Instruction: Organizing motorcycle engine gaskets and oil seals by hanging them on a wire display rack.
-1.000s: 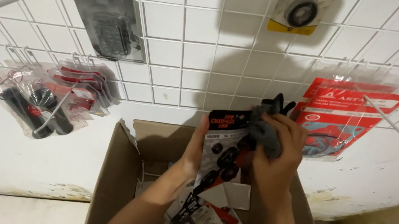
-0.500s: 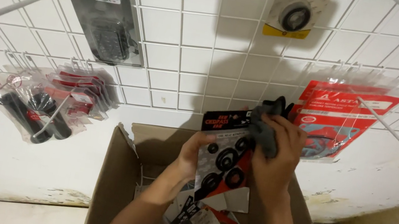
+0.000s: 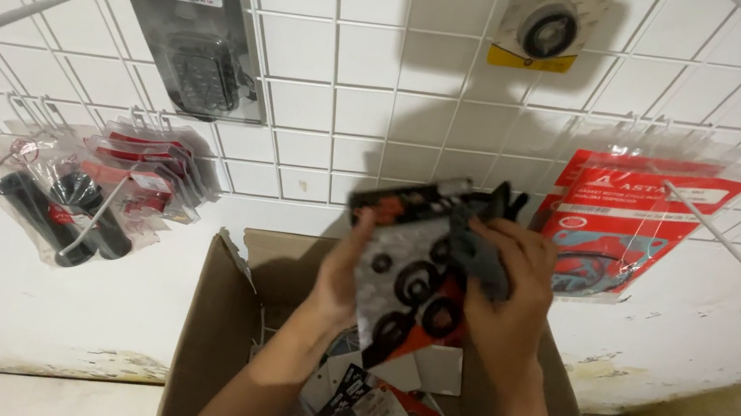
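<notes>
both hands have lifted the seal-ring card [image 3: 408, 281] higher, now against the white wire grid wall [image 3: 345, 62]. below sits the open cardboard box [image 3: 210, 342] of packets. left hand [image 3: 343, 274] and right hand [image 3: 505, 282] clamp the card's edges; red gasket pack [image 3: 637, 220] hangs just right.

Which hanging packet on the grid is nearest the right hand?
The red packet, hanging just beside the right hand; the black one and the yellow-edged one hang farther off.
</notes>
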